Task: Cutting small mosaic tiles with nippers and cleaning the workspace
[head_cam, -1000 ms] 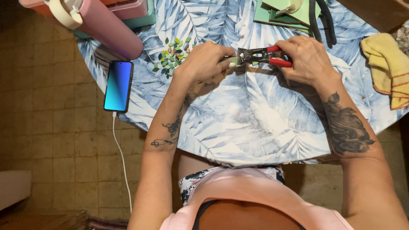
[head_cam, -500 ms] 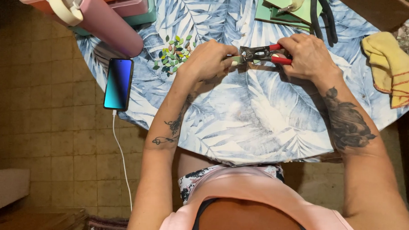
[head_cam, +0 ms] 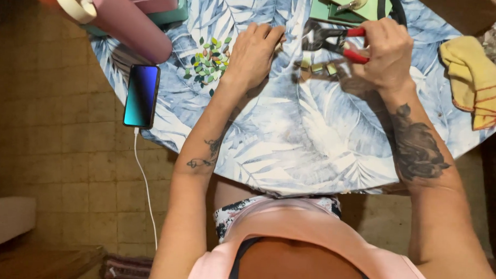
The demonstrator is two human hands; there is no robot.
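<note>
My right hand (head_cam: 382, 53) grips red-handled nippers (head_cam: 336, 42), whose dark jaws point left above the table. My left hand (head_cam: 253, 56) rests on the blue leaf-patterned tablecloth (head_cam: 292, 135) a little left of the jaws. Its fingertips pinch a small pale tile piece (head_cam: 278, 45). Three small greenish square tile pieces (head_cam: 318, 66) lie on the cloth between the hands, just under the nippers. A pile of small green leaf-shaped pieces (head_cam: 209, 64) sits left of my left hand.
A phone (head_cam: 142, 95) on a white cable lies at the table's left edge. A pink bottle (head_cam: 128, 24) lies at the back left, green tiles (head_cam: 332, 9) at the back, and a yellow cloth (head_cam: 475, 81) on the right. Tiled floor surrounds the round table.
My hands have drawn apart: the left no longer holds a piece at the nipper jaws. Cut square pieces now lie on the cloth between them.
</note>
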